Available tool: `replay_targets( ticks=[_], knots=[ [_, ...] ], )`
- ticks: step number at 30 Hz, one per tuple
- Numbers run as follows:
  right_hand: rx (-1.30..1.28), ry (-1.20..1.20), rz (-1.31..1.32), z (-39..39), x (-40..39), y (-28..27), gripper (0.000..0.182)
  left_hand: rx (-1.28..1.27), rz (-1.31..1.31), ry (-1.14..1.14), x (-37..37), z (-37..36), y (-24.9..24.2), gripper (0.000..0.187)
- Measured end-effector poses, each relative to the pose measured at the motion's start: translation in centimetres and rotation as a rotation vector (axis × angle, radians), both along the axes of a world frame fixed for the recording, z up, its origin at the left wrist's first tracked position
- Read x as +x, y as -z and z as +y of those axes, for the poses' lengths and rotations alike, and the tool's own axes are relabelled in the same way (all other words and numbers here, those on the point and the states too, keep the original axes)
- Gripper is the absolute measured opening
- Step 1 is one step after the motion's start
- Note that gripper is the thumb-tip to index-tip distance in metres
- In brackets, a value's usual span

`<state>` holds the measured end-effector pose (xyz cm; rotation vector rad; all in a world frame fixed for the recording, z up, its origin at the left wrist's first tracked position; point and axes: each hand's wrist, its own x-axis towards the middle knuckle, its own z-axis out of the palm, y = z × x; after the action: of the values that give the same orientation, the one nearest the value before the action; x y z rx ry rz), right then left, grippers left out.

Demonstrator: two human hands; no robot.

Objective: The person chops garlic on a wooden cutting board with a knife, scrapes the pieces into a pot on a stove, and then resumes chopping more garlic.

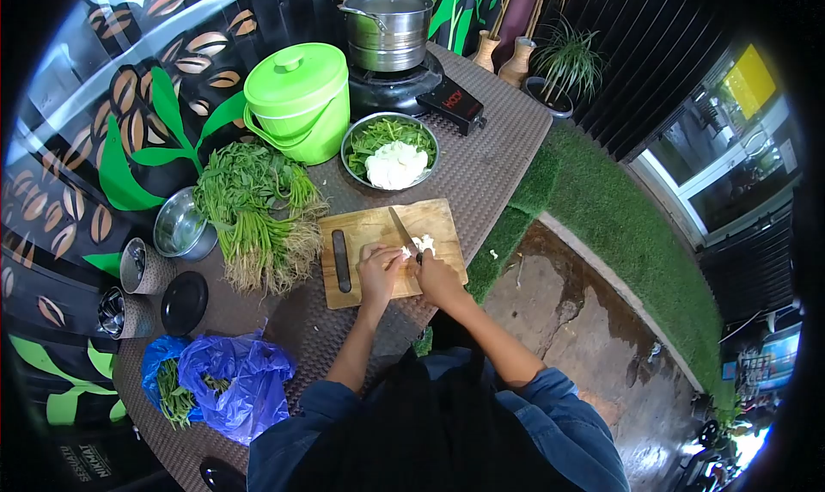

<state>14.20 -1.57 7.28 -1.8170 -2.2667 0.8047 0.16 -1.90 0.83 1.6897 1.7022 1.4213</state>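
My right hand (440,282) is closed around the handle of a kitchen knife (402,227), its blade pointing away from me over a wooden cutting board (369,221). Beside the blade lie small chopped white pieces (424,244); their kind is too small to tell. Left of the knife, my left hand (379,273) rests on the board with curled fingers, its fingertips against a white piece (406,252). The board has a dark handle slot on its left side. Just beyond it stands a metal bowl (346,158) of cut green leaves (387,136) topped with a white heap (397,165).
Left of the board lies a big bunch of rooted greens (258,208). Behind are a lidded green bucket (296,97) and a steel pot (388,36) on a portable stove (404,86). A metal bowl (184,226), black plate (185,304), utensil cups (129,313) and blue plastic bag (245,380) stand left.
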Motion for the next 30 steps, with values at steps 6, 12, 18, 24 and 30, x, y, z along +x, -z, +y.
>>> replay_targets(
  ticks=[6,12,18,24,30],
  knots=[
    [0.086,0.071,-0.06,-1.9,-1.1,3.0,0.028,-0.006,0.012,-0.009,-0.2,0.0,0.1,0.012],
    [0.165,0.057,-0.093,-0.3,-1.9,4.5,0.028,0.037,0.025,0.02,-0.2,-0.1,-0.3,0.014],
    [0.013,-0.019,-0.012,1.3,-0.1,0.3,0.036,0.04,0.058,0.022,-0.4,-0.2,-0.1,0.018],
    [0.1,0.051,-0.085,-1.8,-1.0,2.5,0.035,0.045,0.097,0.039,-0.4,0.0,0.2,0.019],
    [0.112,0.06,-0.086,-0.7,-1.9,4.2,0.031,0.046,0.065,0.057,-0.4,-0.2,-0.3,0.018]
  ],
)
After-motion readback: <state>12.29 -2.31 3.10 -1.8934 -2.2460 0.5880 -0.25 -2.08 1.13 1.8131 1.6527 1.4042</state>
